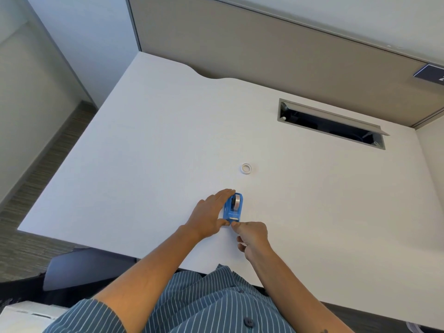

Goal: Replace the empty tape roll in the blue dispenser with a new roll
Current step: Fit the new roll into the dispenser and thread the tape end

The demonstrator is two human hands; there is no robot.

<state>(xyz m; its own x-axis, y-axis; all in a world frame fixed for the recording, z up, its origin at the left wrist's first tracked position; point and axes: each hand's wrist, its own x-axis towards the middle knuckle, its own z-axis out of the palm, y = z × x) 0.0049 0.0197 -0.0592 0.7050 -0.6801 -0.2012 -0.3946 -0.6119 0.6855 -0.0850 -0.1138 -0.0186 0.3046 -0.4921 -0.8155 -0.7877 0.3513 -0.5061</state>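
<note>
The blue dispenser (233,207) stands on the white desk (144,152), a roll of tape (237,201) seated in it. My left hand (211,213) wraps the dispenser's left side, fingers along its top and thumb at its near end. My right hand (252,236) is closed just below the cutter end, thumb and forefinger pinched together at the blade; whether they hold the tape's end I cannot tell. A small white ring, a tape core (246,168), lies flat on the desk a short way beyond the dispenser.
An open cable slot (331,123) is cut into the desk at the far right. A beige partition (264,56) runs along the desk's back. A dark chair (79,267) sits under the near left edge.
</note>
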